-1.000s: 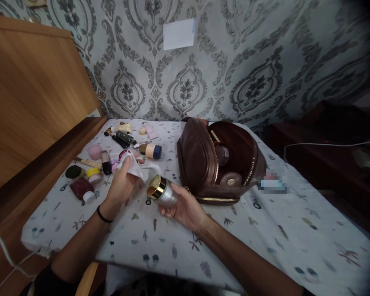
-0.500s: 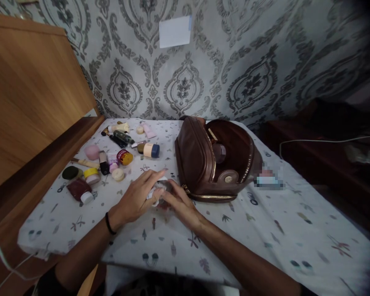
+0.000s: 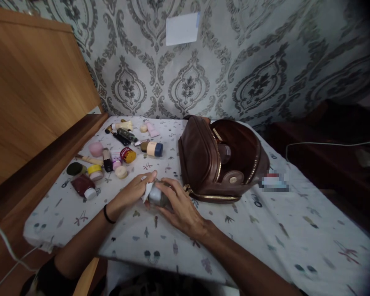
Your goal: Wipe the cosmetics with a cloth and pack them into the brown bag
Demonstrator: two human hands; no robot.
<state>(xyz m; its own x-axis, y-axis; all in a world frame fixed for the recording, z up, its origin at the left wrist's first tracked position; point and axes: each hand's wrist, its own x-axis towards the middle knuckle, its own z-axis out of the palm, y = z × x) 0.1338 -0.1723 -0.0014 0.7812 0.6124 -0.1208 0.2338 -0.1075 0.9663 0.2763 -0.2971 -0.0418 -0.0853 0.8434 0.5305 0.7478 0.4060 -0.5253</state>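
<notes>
My right hand (image 3: 183, 209) is closed around a small clear, greyish container (image 3: 156, 195), perhaps a bottle or jar, above the near part of the table. A crumpled white tissue (image 3: 147, 191) is pinched in my left hand (image 3: 130, 192) and presses against the container's left end. Fingers hide much of both. Just beyond my right hand stands a brown leather bag (image 3: 197, 158), unzipped, with its flap raised. A clear rounded item (image 3: 225, 153) shows inside it.
Several cosmetics lie at the left, among them a dark red bottle with a white cap (image 3: 83, 186), a yellow-lidded jar (image 3: 95, 172), a pink sponge (image 3: 95, 149) and a cream-and-blue stick (image 3: 154, 149). Right of the bag is a blurred-out item (image 3: 274, 182). A wooden panel (image 3: 40, 65) borders the left.
My right hand has turned and shifted, showing more of the container. The tissue has moved to its left end with my left hand. The whole view has shifted slightly.
</notes>
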